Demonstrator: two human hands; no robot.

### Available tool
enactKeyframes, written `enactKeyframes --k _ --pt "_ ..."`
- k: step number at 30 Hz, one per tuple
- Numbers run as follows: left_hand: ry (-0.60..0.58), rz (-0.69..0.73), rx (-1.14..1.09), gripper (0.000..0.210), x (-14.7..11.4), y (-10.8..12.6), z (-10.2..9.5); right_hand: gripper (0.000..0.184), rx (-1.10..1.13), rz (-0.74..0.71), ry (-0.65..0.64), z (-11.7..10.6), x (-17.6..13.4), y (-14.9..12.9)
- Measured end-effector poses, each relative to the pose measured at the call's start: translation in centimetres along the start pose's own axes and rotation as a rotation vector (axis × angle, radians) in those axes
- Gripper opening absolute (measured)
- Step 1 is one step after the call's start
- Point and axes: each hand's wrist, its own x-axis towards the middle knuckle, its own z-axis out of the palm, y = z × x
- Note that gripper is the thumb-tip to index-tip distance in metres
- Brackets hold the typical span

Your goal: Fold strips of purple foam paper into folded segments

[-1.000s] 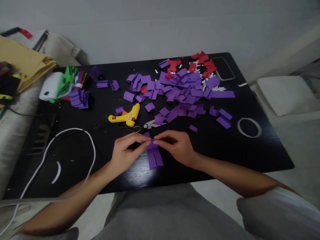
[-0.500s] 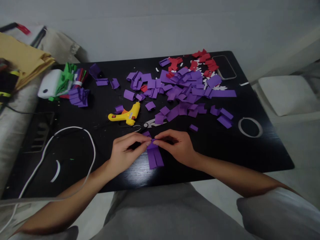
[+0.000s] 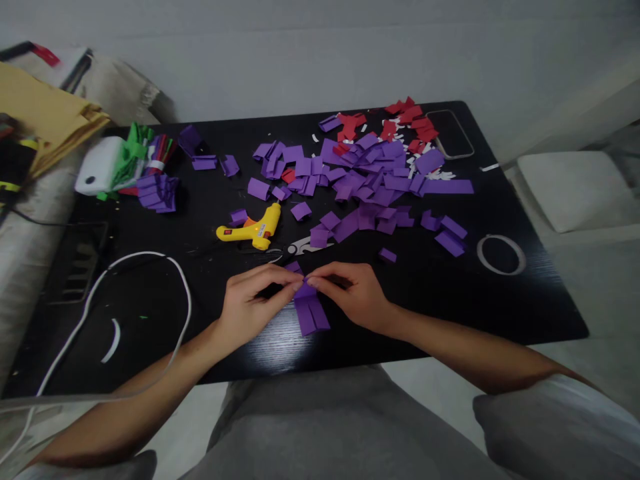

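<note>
At left, a white cable (image 3: 150, 253) loops over the black table (image 3: 450, 300); next lies a yellow glue gun (image 3: 253, 231). The left hand (image 3: 255, 293) pinches a folded purple paper (image 3: 304, 317) at the table's near side; the right hand (image 3: 356, 293) pinches the same paper opposite. Beyond, loose purple pieces (image 3: 373, 170) lie heaped; near the right end, a pale ring (image 3: 480, 257) lies flat.

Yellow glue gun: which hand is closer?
Left. The left hand is just on the person's side of the yellow glue gun, not touching it; the right hand is farther off, to its right and also toward the person.
</note>
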Motion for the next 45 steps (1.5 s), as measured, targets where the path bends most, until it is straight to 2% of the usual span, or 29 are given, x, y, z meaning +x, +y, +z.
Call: enactKeyframes --k 6,10,13,16,24,33,40,45 --pt "0.013 -0.076 -0.03 0.006 0.01 -0.17 0.27 0.01 -0.042 -0.009 0.007 0.01 -0.08 -0.16" --pt "-0.023 -0.203 -0.083 0.021 0.0 -0.42 0.43 0.009 -0.076 -0.044 0.006 -0.07 -0.09 -0.17" --pt "-0.104 -0.181 -0.018 0.01 0.01 -0.52 0.32 0.01 -0.083 -0.066 0.002 -0.1 -0.09 -0.13" --pt "-0.138 -0.148 0.029 0.01 0.09 -0.46 0.17 0.011 -0.084 -0.064 0.003 -0.1 -0.11 0.01" --pt "-0.156 -0.166 -0.042 0.014 0.23 -0.35 0.15 0.012 -0.042 -0.021 -0.016 -0.01 -0.15 -0.05" --pt "-0.162 -0.215 -0.104 0.016 0.32 -0.36 0.2 0.013 0.075 0.114 -0.159 -0.04 0.12 0.16" --pt "-0.175 -0.235 -0.142 0.015 0.46 -0.28 0.28 0.013 0.108 0.155 -0.164 0.0 0.34 0.06" --pt "-0.19 -0.265 -0.17 0.018 0.39 -0.2 0.39 0.006 0.099 0.155 -0.171 -0.25 0.48 -0.05"
